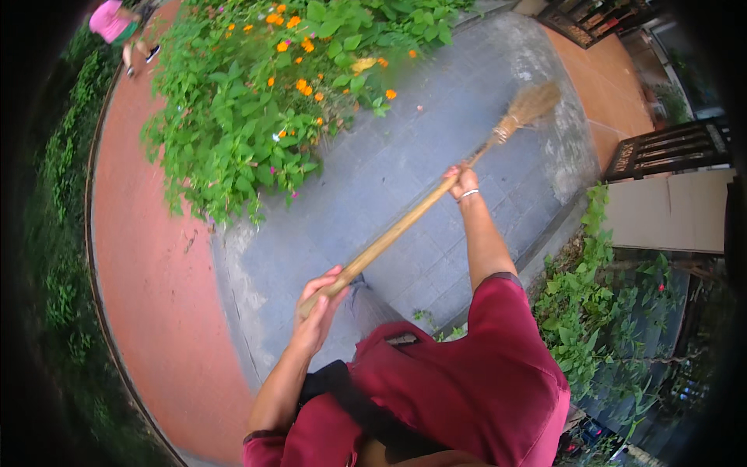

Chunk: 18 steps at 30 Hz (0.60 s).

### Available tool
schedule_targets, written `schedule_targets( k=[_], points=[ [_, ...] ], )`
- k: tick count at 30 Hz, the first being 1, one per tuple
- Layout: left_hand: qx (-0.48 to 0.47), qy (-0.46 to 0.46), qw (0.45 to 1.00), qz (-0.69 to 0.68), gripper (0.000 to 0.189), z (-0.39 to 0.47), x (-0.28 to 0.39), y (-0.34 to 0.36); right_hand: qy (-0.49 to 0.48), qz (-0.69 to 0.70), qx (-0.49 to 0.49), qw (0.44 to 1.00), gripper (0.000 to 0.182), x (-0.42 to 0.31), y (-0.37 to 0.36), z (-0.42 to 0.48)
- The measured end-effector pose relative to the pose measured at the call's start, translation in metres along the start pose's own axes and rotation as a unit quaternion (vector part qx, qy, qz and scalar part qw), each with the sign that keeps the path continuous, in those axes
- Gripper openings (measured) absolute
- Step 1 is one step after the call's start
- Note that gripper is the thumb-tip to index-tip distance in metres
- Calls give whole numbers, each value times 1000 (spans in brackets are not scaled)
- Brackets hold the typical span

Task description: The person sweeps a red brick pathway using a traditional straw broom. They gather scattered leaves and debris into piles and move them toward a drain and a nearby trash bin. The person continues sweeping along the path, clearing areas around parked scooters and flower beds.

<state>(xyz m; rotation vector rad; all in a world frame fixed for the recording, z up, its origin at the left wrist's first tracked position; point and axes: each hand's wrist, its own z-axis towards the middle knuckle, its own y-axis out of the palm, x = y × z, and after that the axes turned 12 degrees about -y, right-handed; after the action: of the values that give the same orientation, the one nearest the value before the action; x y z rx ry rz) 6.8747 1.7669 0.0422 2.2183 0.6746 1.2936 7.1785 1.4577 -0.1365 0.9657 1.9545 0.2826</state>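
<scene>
A straw broom with a long wooden handle (397, 229) stretches diagonally across the view, held in both hands. Around the handle's top end, at lower left, my left hand (318, 309) is closed. Farther down the shaft my right hand (464, 181), with a light band at the wrist, grips it just above the binding. The bristle head (530, 104) is blurred at upper right, over the grey paving (449, 117) by its pale, worn edge. Whether the bristles touch the ground I cannot tell.
A leafy bed with orange flowers (251, 117) borders the paving. Left of it curves a red path (157, 280), where a person in a pink top (114, 22) walks. At right stand dark open gates (668, 149) before orange tiles (595, 76), a pale wall (668, 211) and climbing plants (575, 309).
</scene>
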Motion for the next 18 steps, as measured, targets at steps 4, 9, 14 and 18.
schedule_targets(
  k=[4, 9, 14, 18],
  points=[
    [138, 61, 988, 12, 36, -109, -11, -36, 94, 7, -42, 995, 22, 94, 22, -82],
    [343, 206, 917, -12, 29, -278, -73, -49, 229, -50, -111, 966, 19, 208, 12, -228],
    [541, 339, 770, -16, 22, -445, -168, -9, 466, -89, -152, 867, 19, 297, -41, -386],
    [661, 382, 645, 30, 23, -544, -188, 69, 584, -155, -97, 791, 18, 317, -70, -527]
  ],
)
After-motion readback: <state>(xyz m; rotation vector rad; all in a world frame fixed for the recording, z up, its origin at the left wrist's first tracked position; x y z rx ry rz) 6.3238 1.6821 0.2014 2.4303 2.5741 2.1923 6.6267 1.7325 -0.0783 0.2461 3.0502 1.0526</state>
